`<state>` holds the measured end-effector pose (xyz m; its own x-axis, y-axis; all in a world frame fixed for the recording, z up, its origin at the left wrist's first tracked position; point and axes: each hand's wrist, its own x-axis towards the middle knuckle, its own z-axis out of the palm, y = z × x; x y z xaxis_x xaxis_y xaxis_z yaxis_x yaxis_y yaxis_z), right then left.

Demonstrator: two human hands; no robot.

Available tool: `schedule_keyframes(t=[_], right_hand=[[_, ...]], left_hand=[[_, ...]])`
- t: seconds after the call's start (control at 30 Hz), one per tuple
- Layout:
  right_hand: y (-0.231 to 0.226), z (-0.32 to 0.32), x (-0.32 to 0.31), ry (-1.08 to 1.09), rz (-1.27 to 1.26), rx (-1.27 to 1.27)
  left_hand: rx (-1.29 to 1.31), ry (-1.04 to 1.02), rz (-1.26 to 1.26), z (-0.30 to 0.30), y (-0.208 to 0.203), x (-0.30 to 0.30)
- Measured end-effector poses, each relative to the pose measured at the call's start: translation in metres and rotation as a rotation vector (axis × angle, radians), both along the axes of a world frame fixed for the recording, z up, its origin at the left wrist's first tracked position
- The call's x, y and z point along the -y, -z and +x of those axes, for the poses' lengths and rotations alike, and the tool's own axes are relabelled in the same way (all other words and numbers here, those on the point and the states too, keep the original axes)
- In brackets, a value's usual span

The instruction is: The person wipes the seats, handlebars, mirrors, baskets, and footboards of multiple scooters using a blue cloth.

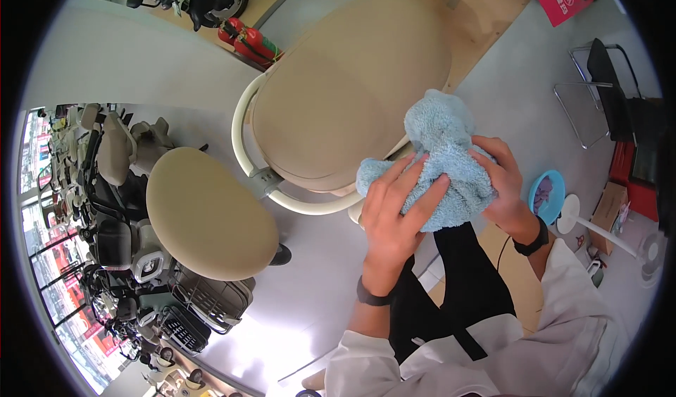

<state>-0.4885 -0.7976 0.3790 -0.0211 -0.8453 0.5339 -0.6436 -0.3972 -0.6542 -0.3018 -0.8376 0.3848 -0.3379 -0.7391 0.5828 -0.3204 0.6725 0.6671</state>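
A light blue fluffy towel [443, 154] is bunched up between my two hands, in front of my body. My left hand [394, 217] presses its spread fingers over the towel's left side. On the right side of the towel, my right hand [503, 182] curls round its edge, with the fingertips partly sunk in the cloth. Beyond the towel lies a wide beige padded seat [345, 94], with a cream curved rail [243, 126] along its left and near edge. The towel overlaps the seat's near right edge in the picture.
A smaller beige seat or backrest [211, 214] stands to the left. Several scooters with baskets [204, 298] line the far left. Red fire extinguishers [253, 45] stand behind the rail. Rightward are a blue basin [548, 196], a white fan [598, 228] and a black chair [609, 80].
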Motion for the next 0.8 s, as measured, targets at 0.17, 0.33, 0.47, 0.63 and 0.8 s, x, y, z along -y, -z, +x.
schedule_keyframes(t=[0.17,0.33,0.47,0.63,0.8], right_hand=[[0.016,-0.021,0.116,-0.06,-0.295,-0.215],[0.088,-0.01,0.173,-0.258,0.306,-0.467],[0.101,-0.008,0.183,-0.344,0.412,-0.389],[0.096,0.008,0.196,-0.301,0.417,-0.414],[0.094,0.017,0.205,-0.296,0.389,-0.394]], left_hand=[[0.176,-0.352,-0.211,-0.022,0.014,0.069],[0.648,-0.516,0.238,-0.015,0.082,0.098],[0.695,-0.457,0.441,-0.009,0.085,0.106],[0.696,-0.482,0.475,0.004,0.092,0.123],[0.739,-0.52,0.423,0.003,0.099,0.136]])
